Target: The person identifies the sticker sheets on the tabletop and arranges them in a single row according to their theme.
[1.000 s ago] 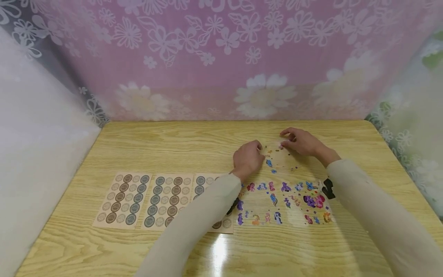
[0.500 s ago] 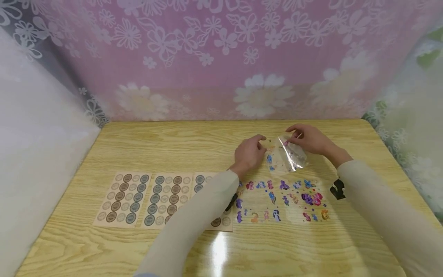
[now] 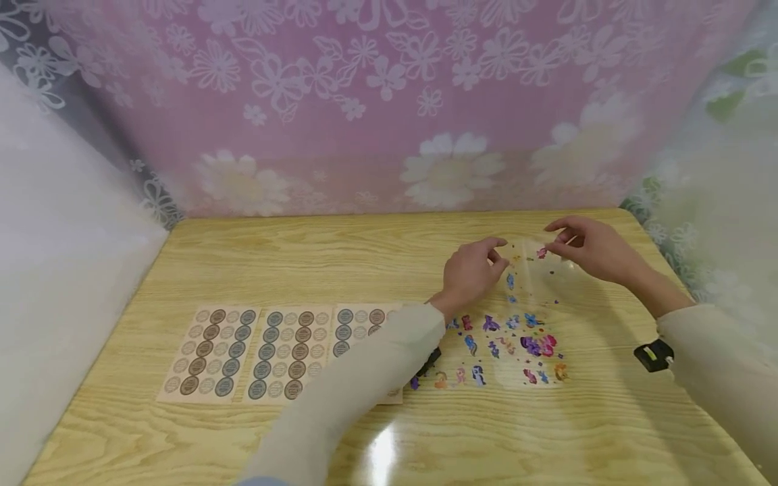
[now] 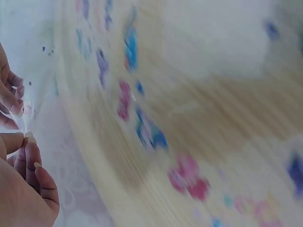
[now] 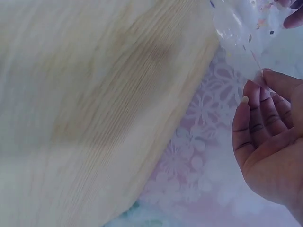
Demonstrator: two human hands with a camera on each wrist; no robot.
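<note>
A clear sticker sheet [image 3: 510, 281] with small colourful pony figures stretches between both hands over the far right part of the table. My left hand [image 3: 473, 273] pinches its left edge between thumb and fingers. At the upper right corner, beside a pink pony, my right hand [image 3: 589, 251] pinches the sheet between thumb and forefinger. The right wrist view shows the see-through film [image 5: 236, 35] creased and shiny, drawn to a point at the right fingertips. Nearer to me lie more clear pony sticker sheets [image 3: 535, 345], partly under the left forearm.
Three beige sheets of round labels [image 3: 206, 354] lie in a row at the left; the left sleeve [image 3: 365, 378] covers part of the rightmost. A flowered curtain [image 3: 340, 135] hangs behind the wooden table [image 3: 292, 256]. A black wrist device [image 3: 654, 355] shows by the right sleeve.
Both hands have shifted right with the clear sheet, the right hand farther. The sheet, flat and then bent up with a bright glare, now spreads out wider between the hands.
</note>
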